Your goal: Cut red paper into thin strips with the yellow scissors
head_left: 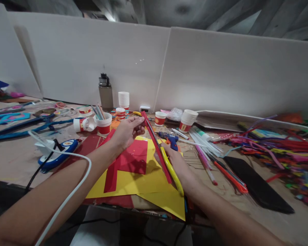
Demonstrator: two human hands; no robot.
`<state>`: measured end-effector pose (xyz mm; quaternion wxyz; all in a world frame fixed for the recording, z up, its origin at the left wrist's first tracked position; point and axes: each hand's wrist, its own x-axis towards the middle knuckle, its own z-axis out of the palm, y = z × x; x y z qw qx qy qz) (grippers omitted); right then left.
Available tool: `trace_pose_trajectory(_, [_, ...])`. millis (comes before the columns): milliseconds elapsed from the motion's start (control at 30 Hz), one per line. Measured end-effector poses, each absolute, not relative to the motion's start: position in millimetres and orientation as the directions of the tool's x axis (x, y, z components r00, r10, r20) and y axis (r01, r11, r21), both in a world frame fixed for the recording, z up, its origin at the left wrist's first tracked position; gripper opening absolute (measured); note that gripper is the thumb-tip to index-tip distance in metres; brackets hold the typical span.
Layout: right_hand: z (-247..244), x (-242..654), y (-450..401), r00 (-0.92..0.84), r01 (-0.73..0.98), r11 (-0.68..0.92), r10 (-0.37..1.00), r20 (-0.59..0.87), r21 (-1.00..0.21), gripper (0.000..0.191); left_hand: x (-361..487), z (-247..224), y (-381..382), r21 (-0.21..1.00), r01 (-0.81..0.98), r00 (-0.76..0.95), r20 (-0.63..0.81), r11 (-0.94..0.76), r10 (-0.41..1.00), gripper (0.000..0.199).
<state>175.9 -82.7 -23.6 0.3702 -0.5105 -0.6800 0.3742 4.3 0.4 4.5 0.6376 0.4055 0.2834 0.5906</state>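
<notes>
My left hand (130,131) pinches the upper end of a narrow red paper strip (154,136), which slants down towards my right hand (173,159). My right hand is closed around yellow-handled scissors (173,172). Their metal blades lie along the strip, and the strip partly hides them. How far the blades are apart, I cannot tell. Under both hands lie yellow sheets (133,182) at the table's near edge. On these rest a red paper piece (137,159) and another red strip (111,177), partly covered by my left forearm.
A white cable crosses above my left forearm. Left stand a blue power strip (69,147), a cup of pencils (103,123) and a bottle (106,94). Right lie a glue gun (172,140), an orange cutter (231,177), a black phone-like slab (259,186) and colourful pipe cleaners (279,147).
</notes>
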Motion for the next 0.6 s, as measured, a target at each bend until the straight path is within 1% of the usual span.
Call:
trace_pose_trajectory(67, [-27, 176, -81, -0.194, 0.415, 0.179, 0.975, 0.106, -0.892, 0.005, 4, 4, 1, 0.849, -0.528, 0.146, 0.124, -0.029, 0.982, 0.019])
trace_pose_trajectory(200, [-27, 176, -81, -0.174, 0.415, 0.106, 0.984, 0.036, -0.904, 0.007, 3, 2, 2, 0.846, -0.533, 0.154, 0.127, -0.026, 0.980, 0.019])
trace_pose_trajectory(367, [-17, 173, -84, -0.154, 0.441, 0.133, 0.985, 0.071, -0.887, 0.009, 4, 3, 2, 0.845, -0.535, 0.157, 0.123, -0.021, 0.980, 0.020])
trace_pose_trajectory(467, [-16, 172, -85, -0.144, 0.429, 0.104, 0.989, 0.045, -0.897, 0.013, 4, 3, 1, 0.839, -0.544, 0.166, 0.129, -0.019, 0.978, 0.018])
trace_pose_trajectory(600, [-23, 173, -83, -0.134, 0.410, 0.107, 0.989, 0.056, -0.906, 0.010, 4, 1, 1, 0.835, -0.550, 0.163, 0.119, -0.010, 0.980, 0.016])
